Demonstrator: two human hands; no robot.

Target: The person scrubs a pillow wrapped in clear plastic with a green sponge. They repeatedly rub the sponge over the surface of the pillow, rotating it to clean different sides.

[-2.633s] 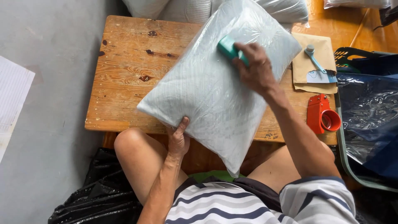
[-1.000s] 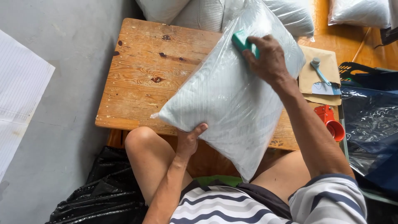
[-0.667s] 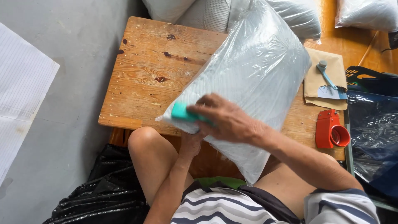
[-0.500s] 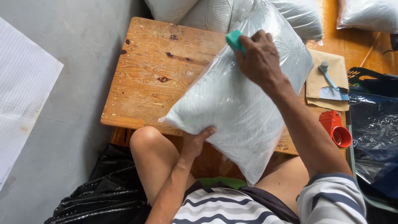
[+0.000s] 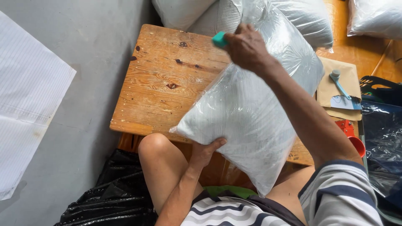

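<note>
Right hand (image 5: 247, 47): closed around one small teal block (image 5: 219, 39), pressed at the far upper edge of the plastic-wrapped pillow (image 5: 251, 113).

Left hand (image 5: 205, 151): fingers curled under the pillow's near lower edge, gripping and propping it.

Pillow in hand: one, white, sealed in clear plastic film, tilted across the wooden table (image 5: 163, 83), its lower corner hanging over the person's lap.

Progress, as a judgement: the pillow is already bagged; the block sits at the top end of the film, so the wrapping looks mid-way through smoothing, with the lower surface yet to be worked.

Count, outward:
- Teal block: one.
- Pillow held: one.
- Further wrapped pillows (image 5: 293, 21) beyond the table: at least three, partly hidden.
- Table: one, stained, knotted.
- Brown paper sheet (image 5: 331, 88): one, at the table's right end.
- Blue-handled scraper (image 5: 340, 90): one, lying on that sheet.
- Red tape dispenser (image 5: 351, 136): one, partly hidden by the arm.
- Black plastic bag (image 5: 104, 196): one, on the floor by the knee.
- White ribbed sheet (image 5: 25, 109): one, on the floor at left.
</note>
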